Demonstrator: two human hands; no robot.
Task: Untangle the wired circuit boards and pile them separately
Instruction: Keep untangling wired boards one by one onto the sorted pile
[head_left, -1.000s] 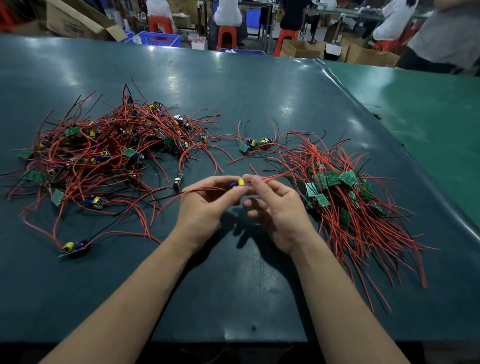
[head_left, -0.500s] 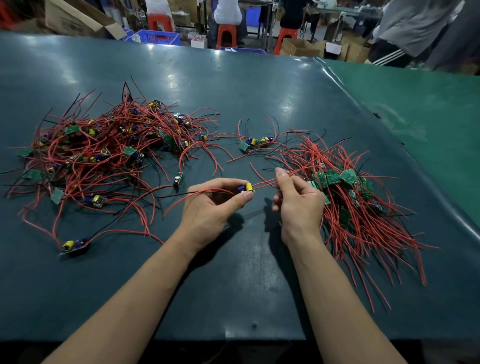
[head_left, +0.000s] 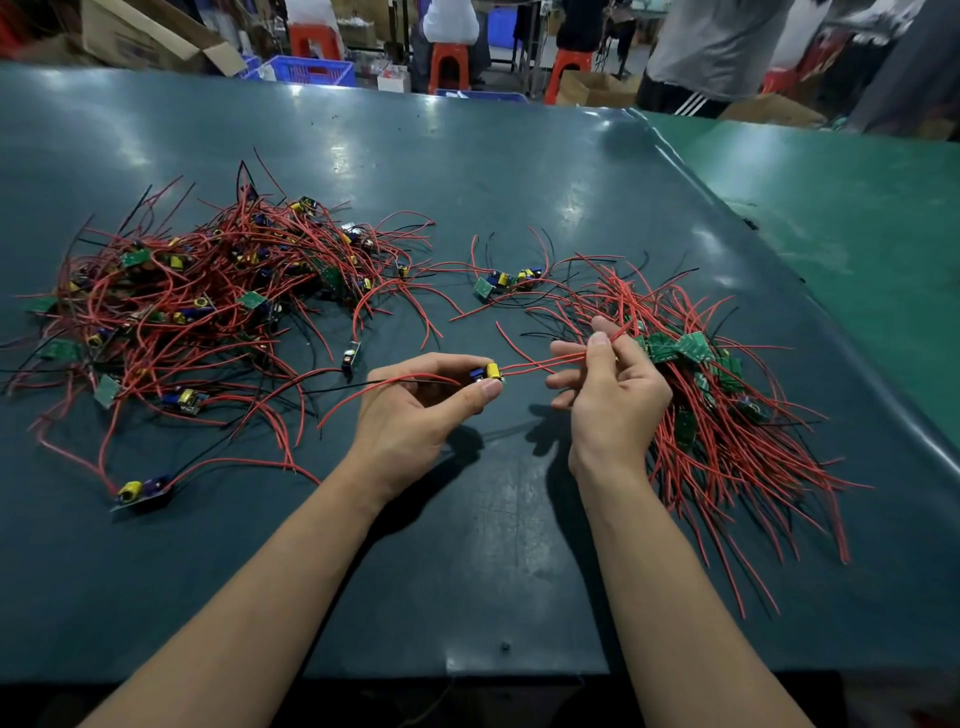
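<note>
My left hand pinches a small circuit board with a yellow and a blue part between thumb and fingers. Red wires run from that board to the right into my right hand, which pinches them between thumb and forefinger. More red and black wires trail left from the board. A big tangled heap of wired boards lies at the left. A sorted pile of green boards with red wires combed toward me lies at the right, just behind my right hand.
Loose boards lie apart on the dark green table: one pair at the centre back, one at front left, one near my left hand. A second green table adjoins at right. People, stools and boxes stand behind.
My right hand slid rightward along the red wires, away from the board, drawing them straight. My left hand kept holding the board and barely moved.
</note>
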